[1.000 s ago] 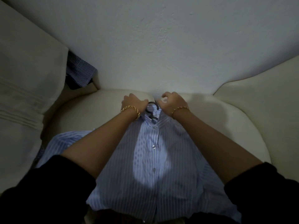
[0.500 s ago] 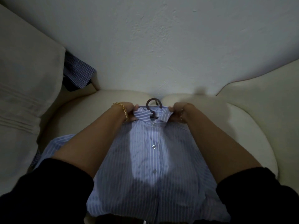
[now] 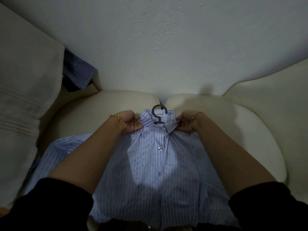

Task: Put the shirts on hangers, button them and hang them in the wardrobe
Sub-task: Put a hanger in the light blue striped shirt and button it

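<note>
Head view. A pale blue striped shirt [image 3: 150,172] lies front-up on the seat of a cream sofa [image 3: 93,110], its front closed; one button [image 3: 160,148] catches the light. The shirt holds a dark hanger [image 3: 159,114]: only the hook shows, rising out of the neck opening and lying over the white label [image 3: 160,114] inside the collar [image 3: 168,126]. The left hand [image 3: 131,121], fingers curled, pinches the left edge of the collar; the right hand [image 3: 185,122], fingers curled, pinches the right collar tip. Each wrist carries a gold bracelet [image 3: 119,120]. A dark checked shirt [image 3: 78,70] lies bunched in the sofa's far left corner, against the white wall [image 3: 166,47].

Compared with one second earlier, the hands, then close together over the hook, stand apart at the two sides of the collar; the hook and label, formerly partly covered, are exposed.
</note>
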